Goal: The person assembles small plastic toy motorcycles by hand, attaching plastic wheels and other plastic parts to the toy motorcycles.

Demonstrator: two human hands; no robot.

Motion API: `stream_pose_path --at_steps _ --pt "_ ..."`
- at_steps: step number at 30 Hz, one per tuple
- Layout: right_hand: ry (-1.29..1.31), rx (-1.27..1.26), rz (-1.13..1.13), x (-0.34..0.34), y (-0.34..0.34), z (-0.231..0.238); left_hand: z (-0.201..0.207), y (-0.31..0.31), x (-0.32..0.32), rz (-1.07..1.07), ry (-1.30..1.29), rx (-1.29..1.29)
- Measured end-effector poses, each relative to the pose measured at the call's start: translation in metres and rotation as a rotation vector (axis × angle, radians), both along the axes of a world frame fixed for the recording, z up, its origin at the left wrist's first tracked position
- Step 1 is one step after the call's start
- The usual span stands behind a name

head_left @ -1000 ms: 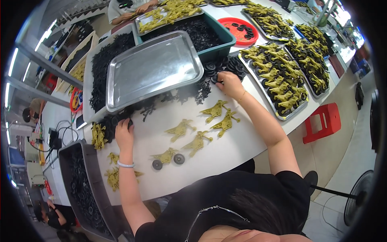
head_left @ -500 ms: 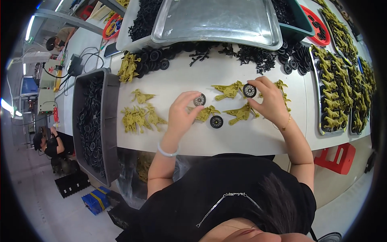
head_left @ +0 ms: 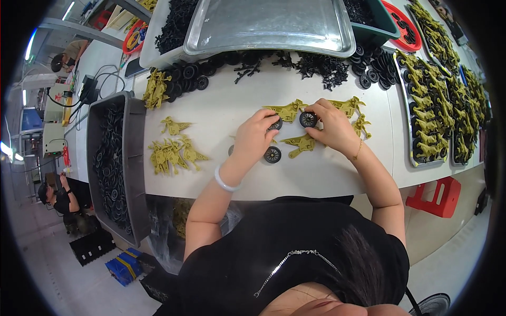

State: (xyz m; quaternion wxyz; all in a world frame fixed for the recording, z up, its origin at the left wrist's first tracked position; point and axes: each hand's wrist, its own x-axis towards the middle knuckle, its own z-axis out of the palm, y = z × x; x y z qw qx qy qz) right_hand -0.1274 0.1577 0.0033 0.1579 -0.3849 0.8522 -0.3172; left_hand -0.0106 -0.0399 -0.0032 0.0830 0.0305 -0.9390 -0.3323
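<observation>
My left hand (head_left: pixel 250 138) is closed in a pinch on a black spoked wheel (head_left: pixel 275 124), at the near left end of a yellow-green toy motorbike body (head_left: pixel 288 111). At that body's right end, my right hand (head_left: pixel 336 129) pinches a second black wheel (head_left: pixel 308 119) between thumb and fingers. I cannot tell whether either wheel touches the body. Just nearer lies another yellow-green body (head_left: pixel 299 145), beside a loose black wheel (head_left: pixel 272 154) flat on the table. My left hand mostly covers one more body and part of a wheel (head_left: pixel 231 150).
More yellow-green bodies lie at the left (head_left: pixel 173 155) and beyond my right hand (head_left: pixel 348 107). A grey bin (head_left: pixel 138 174) of black rings or tyres stands left. Black parts line the back below a metal tray (head_left: pixel 269 26). Filled trays (head_left: pixel 428 162) stand right, above a red stool (head_left: pixel 436 197).
My left hand has moved right and a little away from me with its wheel, toward the yellow-green body. My right hand has shifted slightly left with its wheel. The whole view has shifted a little.
</observation>
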Motion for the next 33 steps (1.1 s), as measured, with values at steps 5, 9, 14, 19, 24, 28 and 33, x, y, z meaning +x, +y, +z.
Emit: stream_pose_path --at_steps 5,9,14,19,24,28,33 --pt "0.016 -0.018 -0.001 -0.001 -0.002 -0.002 -0.001 -0.003 0.000 0.022 -0.018 0.068" --pt "0.056 -0.021 0.031 0.002 -0.003 0.000 -0.005 -0.006 0.004 0.051 0.008 0.096" --pt "-0.002 -0.038 0.008 -0.002 -0.003 -0.005 -0.003 -0.009 0.005 0.059 -0.005 0.146" --pt "0.003 -0.039 0.001 -0.001 -0.003 -0.004 -0.005 -0.009 0.005 0.097 -0.058 0.138" --pt "0.034 -0.083 0.004 0.002 -0.005 -0.005 -0.011 -0.010 0.004 0.085 -0.013 -0.140" --pt "0.023 -0.125 -0.021 0.003 -0.005 -0.012 -0.012 -0.007 0.006 0.133 -0.027 -0.164" --pt "0.018 -0.125 -0.025 0.003 -0.002 -0.007 -0.013 -0.007 0.004 0.116 -0.016 -0.155"
